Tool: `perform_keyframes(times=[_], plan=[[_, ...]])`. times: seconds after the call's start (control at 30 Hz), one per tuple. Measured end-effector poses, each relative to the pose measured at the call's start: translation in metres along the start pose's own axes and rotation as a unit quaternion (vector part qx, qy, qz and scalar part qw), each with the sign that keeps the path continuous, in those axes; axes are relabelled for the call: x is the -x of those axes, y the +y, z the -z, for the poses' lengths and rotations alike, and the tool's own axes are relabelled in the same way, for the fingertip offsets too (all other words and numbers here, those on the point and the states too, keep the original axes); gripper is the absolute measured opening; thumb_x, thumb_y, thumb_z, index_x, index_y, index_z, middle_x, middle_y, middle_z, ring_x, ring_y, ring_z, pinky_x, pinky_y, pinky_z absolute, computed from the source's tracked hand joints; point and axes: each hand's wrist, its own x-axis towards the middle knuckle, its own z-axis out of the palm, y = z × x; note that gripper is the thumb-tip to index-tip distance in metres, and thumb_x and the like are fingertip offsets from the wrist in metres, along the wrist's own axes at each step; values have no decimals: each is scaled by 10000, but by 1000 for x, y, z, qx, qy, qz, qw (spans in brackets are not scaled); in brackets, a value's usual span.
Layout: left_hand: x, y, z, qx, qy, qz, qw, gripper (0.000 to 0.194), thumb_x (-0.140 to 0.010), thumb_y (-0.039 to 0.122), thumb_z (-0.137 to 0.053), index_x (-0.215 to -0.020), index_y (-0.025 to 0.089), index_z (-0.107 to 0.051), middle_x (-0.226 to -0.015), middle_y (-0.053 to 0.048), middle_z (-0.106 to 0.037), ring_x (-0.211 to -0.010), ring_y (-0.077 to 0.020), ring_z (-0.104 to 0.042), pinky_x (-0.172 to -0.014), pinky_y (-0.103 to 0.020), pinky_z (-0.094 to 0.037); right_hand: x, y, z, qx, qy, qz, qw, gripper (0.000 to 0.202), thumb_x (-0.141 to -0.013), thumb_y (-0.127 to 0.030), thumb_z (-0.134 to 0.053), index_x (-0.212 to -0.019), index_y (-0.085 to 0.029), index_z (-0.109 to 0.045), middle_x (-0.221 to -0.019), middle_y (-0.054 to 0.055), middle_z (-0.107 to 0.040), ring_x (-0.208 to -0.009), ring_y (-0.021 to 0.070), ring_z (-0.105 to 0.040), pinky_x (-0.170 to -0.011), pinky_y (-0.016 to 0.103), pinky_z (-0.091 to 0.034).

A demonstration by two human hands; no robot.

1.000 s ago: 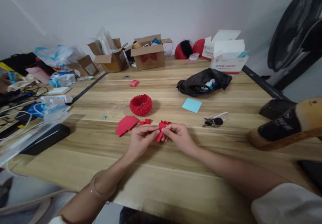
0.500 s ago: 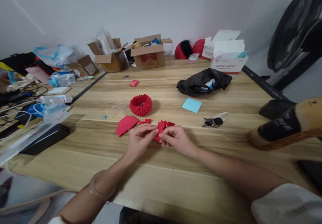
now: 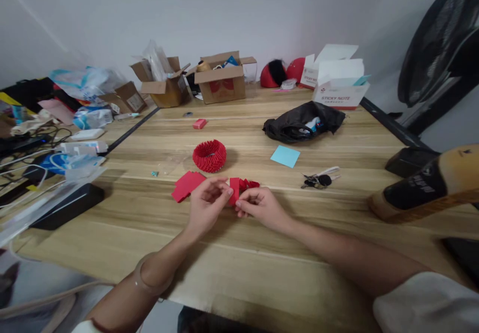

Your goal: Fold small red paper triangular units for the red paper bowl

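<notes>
My left hand point(image 3: 210, 199) pinches the left edge of a small red paper strip point(image 3: 234, 190) between thumb and fingers. On its lower right, my right hand point(image 3: 262, 207) grips the same strip. Folded red pieces point(image 3: 249, 183) lie on the table just behind my right fingers. To the left of my left hand is a stack of red paper point(image 3: 186, 185), partly covered by the hand. Beyond the hands stands a round red bowl of folded paper pieces point(image 3: 209, 156).
Behind lie a blue sheet point(image 3: 285, 156), a black bag point(image 3: 304, 122), keys point(image 3: 321, 179) and a small red block point(image 3: 199, 124). Cardboard boxes point(image 3: 220, 84) stand at the back. A large bottle point(image 3: 419, 185) lies at the right, a black case point(image 3: 69, 205) at the left.
The red strip has shifted slightly left and now shows its flat, upright face. My left fingers have moved a little, covering the small red pieces seen behind them before.
</notes>
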Motion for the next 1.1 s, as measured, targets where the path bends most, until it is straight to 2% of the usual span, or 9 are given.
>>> perform_keyframes(times=[0.07,0.13,0.2,0.3,0.4,0.7,0.83,0.97,1.1], plan=[[-1,0,2,-4,-1,-11,1000,403,-717,203,-730,-1094,177,-591,-720,13,-659,-629,-95,-626,-605,-185,-512,0,1,1,4,32,24,999,168,-752,-317,-688,-705,-159,-656,-589,3,-648,-540,114,-597,-542,241,-468],[-1,-1,4,-39,-21,-25,999,405,-741,193,-693,-1130,177,-582,-749,-3,-674,-650,-109,-637,-619,-200,-512,-1,1,2,4,74,61,995,150,-767,-304,-669,-719,-164,-651,-610,4,-649,-550,112,-586,-550,239,-463],[-2,-2,6,-113,-60,-62,990,254,-755,179,-656,-1008,163,-659,-770,-32,-701,-667,-130,-646,-628,-221,-510,-1,1,3,-2,118,96,988,136,-777,-299,-657,-733,-171,-646,-661,11,-662,-577,113,-585,-561,239,-463],[-2,0,6,-235,-101,-135,957,83,-768,172,-634,-777,161,-715,-734,-40,-718,-648,-139,-635,-646,-245,-496,-1,2,4,5,162,132,978,114,-781,-289,-654,-755,-178,-655,-768,38,-689,-684,139,-621,-623,257,-494],[-1,4,6,-281,-104,-170,939,129,-800,206,-627,-718,167,-719,-691,-34,-719,-598,-131,-619,-628,-247,-488,-2,5,4,32,162,160,973,73,-780,-253,-658,-761,-183,-668,-818,56,-699,-778,163,-640,-708,288,-514],[-2,4,6,-315,-93,-187,926,185,-835,215,-602,-710,167,-731,-659,-29,-716,-568,-126,-622,-584,-237,-480,0,1,4,85,108,224,965,90,-805,-216,-657,-749,-210,-728,-818,58,-721,-814,177,-658,-820,360,-509],[-3,3,6,-305,-91,-205,926,162,-831,201,-605,-762,181,-750,-722,-41,-741,-619,-138,-652,-622,-244,-515,0,0,4,91,90,209,969,97,-807,-245,-662,-764,-215,-743,-845,58,-724,-837,180,-661,-845,375,-506],[-3,4,6,-281,-97,-204,933,129,-817,218,-641,-779,190,-761,-773,-49,-758,-660,-147,-676,-667,-250,-540,-1,4,4,-4,65,118,991,136,-735,-261,-731,-861,-212,-719,-867,40,-722,-775,165,-674,-752,329,-550],[-2,-1,7,-244,-78,-135,957,90,-757,255,-716,-755,174,-755,-760,-60,-755,-650,-153,-673,-620,-243,-528,-2,6,4,-43,51,60,996,205,-684,-266,-774,-866,-197,-711,-832,31,-726,-729,158,-677,-713,310,-556]])
